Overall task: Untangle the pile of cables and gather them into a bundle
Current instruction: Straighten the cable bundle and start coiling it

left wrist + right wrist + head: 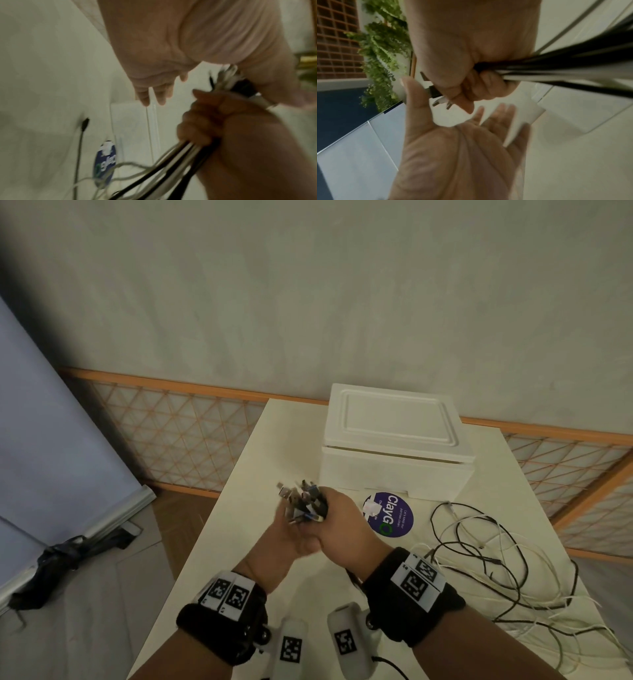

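My right hand grips a bundle of black and white cables in a fist, above the white table. Several plug ends stick out past the fist. In the right wrist view the right hand is closed round the cables, which stretch off to the right. My left hand is flat and holds nothing, its palm facing the plug ends and its thumb raised beside them. The left wrist view shows the left hand's straight fingers beside the fist. The rest of the cables trail loosely over the table's right side.
A white foam box with its lid on stands at the back of the table. A round purple sticker lies in front of it. The table's left edge runs close to my left arm, with wooden floor below. A lattice panel lines the wall.
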The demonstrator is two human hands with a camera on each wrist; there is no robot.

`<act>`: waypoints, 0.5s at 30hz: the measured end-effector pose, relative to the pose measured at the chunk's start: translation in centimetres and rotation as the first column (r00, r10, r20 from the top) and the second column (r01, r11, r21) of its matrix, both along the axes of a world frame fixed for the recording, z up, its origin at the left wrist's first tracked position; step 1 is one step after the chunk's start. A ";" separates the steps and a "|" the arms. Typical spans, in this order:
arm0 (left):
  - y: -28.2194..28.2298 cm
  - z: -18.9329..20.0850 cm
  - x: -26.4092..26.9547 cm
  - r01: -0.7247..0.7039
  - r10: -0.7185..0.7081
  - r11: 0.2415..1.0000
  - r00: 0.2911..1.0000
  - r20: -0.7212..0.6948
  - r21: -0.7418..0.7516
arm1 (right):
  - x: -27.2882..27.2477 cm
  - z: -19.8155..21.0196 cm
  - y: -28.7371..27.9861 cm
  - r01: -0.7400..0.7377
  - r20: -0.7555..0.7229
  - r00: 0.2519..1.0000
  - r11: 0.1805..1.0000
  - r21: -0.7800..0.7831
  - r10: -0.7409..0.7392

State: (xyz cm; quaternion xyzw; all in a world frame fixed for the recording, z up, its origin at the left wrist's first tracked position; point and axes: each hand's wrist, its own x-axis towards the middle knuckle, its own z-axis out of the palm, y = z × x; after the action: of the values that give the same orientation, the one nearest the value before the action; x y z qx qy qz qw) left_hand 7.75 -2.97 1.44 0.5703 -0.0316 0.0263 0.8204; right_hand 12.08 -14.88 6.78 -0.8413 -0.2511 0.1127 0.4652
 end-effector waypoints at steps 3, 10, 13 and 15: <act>-0.4 0.3 -0.7 0.105 -0.105 0.994 0.994 -0.005 -0.015 | -0.8 0.3 -0.1 -0.245 0.002 0.969 0.969 -0.041 0.245; -0.4 2.1 -1.0 0.076 -0.087 0.991 0.991 0.100 0.110 | -1.2 0.9 -1.6 -0.378 -0.027 0.926 0.917 -0.127 0.378; -0.6 2.3 -1.3 0.080 -0.089 0.993 0.991 0.097 0.091 | -1.3 0.4 -2.0 -0.345 -0.121 0.936 0.932 -0.114 0.332; -0.7 2.3 -1.1 0.072 -0.080 0.994 0.993 0.090 0.087 | -1.4 0.3 -1.9 -0.333 -0.154 0.933 0.942 -0.030 0.325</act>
State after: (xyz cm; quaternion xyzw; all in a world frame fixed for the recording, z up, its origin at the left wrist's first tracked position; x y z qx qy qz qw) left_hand 6.61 -3.69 3.75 0.6005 -0.0927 0.0202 0.7940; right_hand 10.64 -16.79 7.08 -0.7895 -0.3501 0.2576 0.4334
